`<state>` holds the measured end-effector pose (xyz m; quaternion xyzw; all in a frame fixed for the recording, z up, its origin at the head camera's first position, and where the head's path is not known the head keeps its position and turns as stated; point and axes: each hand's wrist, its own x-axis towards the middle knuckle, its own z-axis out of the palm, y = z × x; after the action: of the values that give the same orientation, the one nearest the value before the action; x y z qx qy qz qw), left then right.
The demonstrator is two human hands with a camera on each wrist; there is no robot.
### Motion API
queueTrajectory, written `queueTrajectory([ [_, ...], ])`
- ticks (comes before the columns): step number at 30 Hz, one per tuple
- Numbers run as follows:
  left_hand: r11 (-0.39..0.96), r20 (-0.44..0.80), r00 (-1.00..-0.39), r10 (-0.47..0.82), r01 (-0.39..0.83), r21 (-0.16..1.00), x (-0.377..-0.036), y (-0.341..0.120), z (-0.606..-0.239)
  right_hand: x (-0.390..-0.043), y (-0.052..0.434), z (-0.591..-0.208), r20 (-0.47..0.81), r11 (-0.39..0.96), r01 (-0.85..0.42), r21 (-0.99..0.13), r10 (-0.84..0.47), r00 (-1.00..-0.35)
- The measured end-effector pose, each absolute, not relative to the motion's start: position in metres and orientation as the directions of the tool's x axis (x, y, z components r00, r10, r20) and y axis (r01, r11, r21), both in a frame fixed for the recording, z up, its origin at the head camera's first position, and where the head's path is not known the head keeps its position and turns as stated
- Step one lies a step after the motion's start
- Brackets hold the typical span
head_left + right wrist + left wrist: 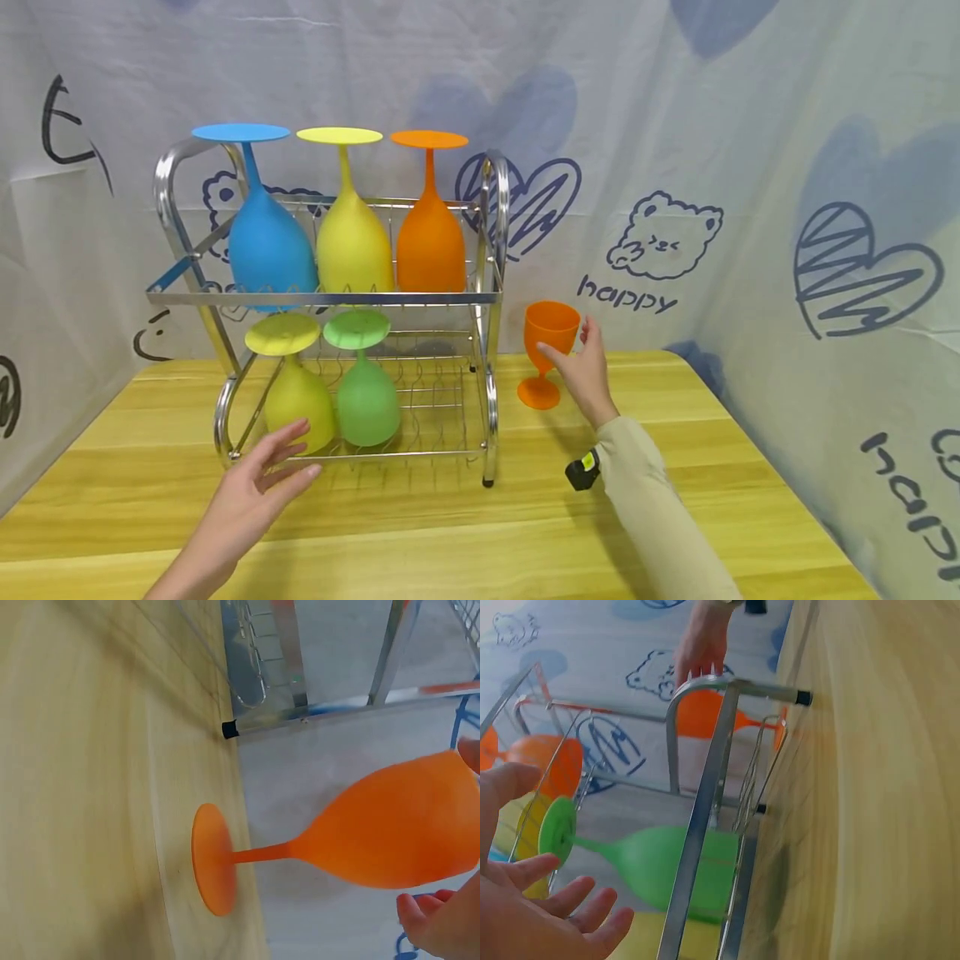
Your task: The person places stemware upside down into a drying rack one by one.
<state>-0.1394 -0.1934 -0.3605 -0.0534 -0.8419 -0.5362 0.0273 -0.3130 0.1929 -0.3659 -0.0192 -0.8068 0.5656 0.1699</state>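
Note:
An orange goblet [552, 329] stands upright on the table, right of the metal rack. My right hand [585, 371] is spread about its bowl: the thumb overlaps the near side and the fingers show past the right edge. In the right wrist view the orange goblet [390, 825] lies between thumb and fingers [424, 911], with a small gap on the finger side. My left hand [251, 492] is open, empty, before the rack's lower tier. Nearest to it are an upside-down yellow goblet [300, 408] and a green goblet [367, 408], its foot near my fingers in the left wrist view.
The two-tier metal rack [420, 297] stands on the wooden table [420, 550]. Its upper tier bears upside-down blue [272, 242], yellow [354, 242] and orange [431, 242] goblets. A printed curtain [645, 108] hangs behind and beside the table.

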Motion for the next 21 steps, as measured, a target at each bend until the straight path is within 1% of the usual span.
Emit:
queueTrajectory([
  [5, 0.418, 0.119, -0.988, 0.094, 0.147, 0.896, -0.135, -0.183, -0.365, -0.324, 0.189, -0.369, 0.19, 0.322, -0.115, -0.94, 0.211, -0.959],
  [11, 0.41, 0.128, -0.985, 0.116, 0.165, 0.897, -0.133, -0.177, -0.367, -0.331, 0.187, -0.378, 0.169, 0.307, -0.096, -0.947, 0.222, -0.96],
  [17, 0.391, 0.098, -0.987, 0.124, 0.139, 0.91, -0.134, -0.173, -0.368, -0.336, 0.189, -0.387, 0.15, 0.3, -0.075, -0.951, 0.232, -0.961],
  [21, 0.384, 0.102, -0.986, 0.133, 0.146, 0.912, -0.134, -0.171, -0.37, -0.337, 0.193, -0.391, 0.166, 0.316, -0.084, -0.945, 0.244, -0.955],
])
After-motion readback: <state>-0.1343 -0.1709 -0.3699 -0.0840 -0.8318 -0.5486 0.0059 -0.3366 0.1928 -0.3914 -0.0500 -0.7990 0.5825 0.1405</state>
